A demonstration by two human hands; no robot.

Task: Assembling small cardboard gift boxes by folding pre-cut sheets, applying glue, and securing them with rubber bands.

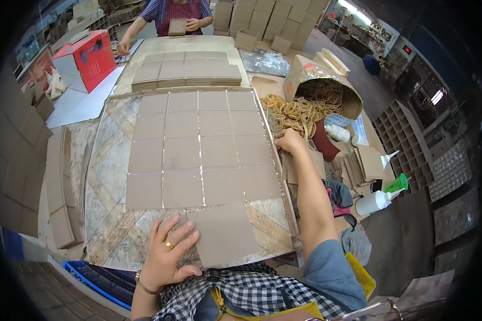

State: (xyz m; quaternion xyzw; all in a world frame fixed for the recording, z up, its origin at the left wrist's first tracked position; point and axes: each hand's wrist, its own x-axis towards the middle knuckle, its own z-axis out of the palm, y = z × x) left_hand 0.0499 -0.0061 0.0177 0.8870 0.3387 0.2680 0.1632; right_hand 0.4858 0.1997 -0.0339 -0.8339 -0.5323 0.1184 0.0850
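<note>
Rows of flat brown cardboard squares (182, 154) lie edge to edge on a worn patterned board (110, 152), with white glue-like streaks along several seams. One more brown panel (225, 235) lies just below the bottom row, nearest my body. My left hand (171, 249) is open, fingers spread, its fingertips at the left edge of that panel; a ring shows on one finger. Across the board's right edge reaches my right hand (291, 140), beside a heap of tan rubber bands (300, 115). Its fingers are bent together, and what they hold, if anything, is hidden.
Rubber bands spill from a tipped sack (353, 101) at right. White squeeze bottles (372, 203), a green bottle (396, 183) and cardboard pieces (367, 163) sit along the right side. Farther off are stacked panels (187, 72), a red box (91, 59) and a co-worker (182, 13) holding a small box.
</note>
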